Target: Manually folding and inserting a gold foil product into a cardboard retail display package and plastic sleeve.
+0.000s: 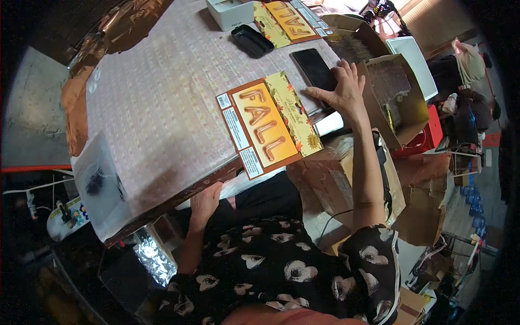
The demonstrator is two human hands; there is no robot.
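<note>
My right hand (pixel 345 92) is open at the table's right edge, fingers spread and thumb stretched toward a black phone (pixel 314 69) lying flat. I cannot tell whether it touches the phone. Left of that hand lies a flat orange and cream balloon-banner package (pixel 265 127), its lower end reaching over the table's front edge. Below the front edge, my left hand (pixel 206 202) rests at white plastic-like material (pixel 249 186) across my lap. Most of its fingers are hidden, so its grip does not show.
A patterned cover spreads over the table (pixel 157 103). Toward the far end are a white container (pixel 231 13), a black tray (pixel 252 41) and another similar package (pixel 290 24). Open cardboard boxes (pixel 398 89) of clear packets and a red stool (pixel 428 135) stand at right.
</note>
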